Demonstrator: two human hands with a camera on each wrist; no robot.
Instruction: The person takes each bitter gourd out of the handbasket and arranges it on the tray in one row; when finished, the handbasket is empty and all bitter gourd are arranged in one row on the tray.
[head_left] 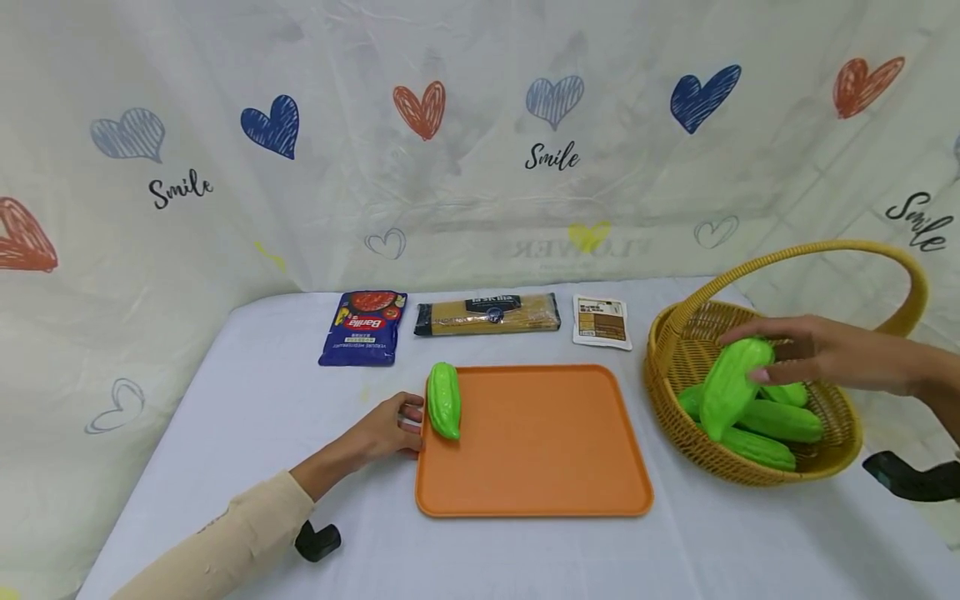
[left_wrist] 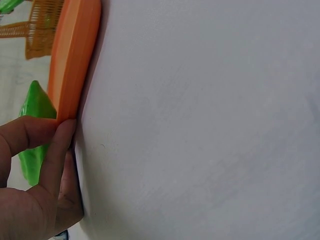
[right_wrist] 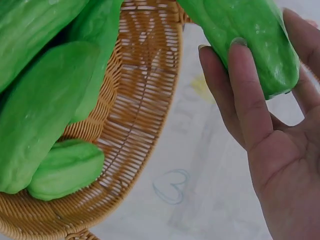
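My right hand [head_left: 813,354] grips a light green bitter melon [head_left: 735,387], ribbed and pointed at its lower end, over the wicker basket [head_left: 843,433]. In the right wrist view its fingers [right_wrist: 250,95] curl round the blunt end. Several more bitter melons [head_left: 780,419] lie piled in the basket under it. At the left edge of the orange tray [head_left: 536,442], my left hand [head_left: 386,429] pinches the rim between thumb and fingers, seen closely in the left wrist view. Another bitter melon [head_left: 444,400] lies lengthwise on the tray, just inside that edge.
Behind the tray lie a blue sauce pouch [head_left: 363,329], a pack of spaghetti [head_left: 487,315] and a small white-and-brown packet [head_left: 602,322]. The basket's tall handle [head_left: 817,247] arches behind my right hand. A heart-printed curtain [head_left: 480,192] hangs at the table's back.
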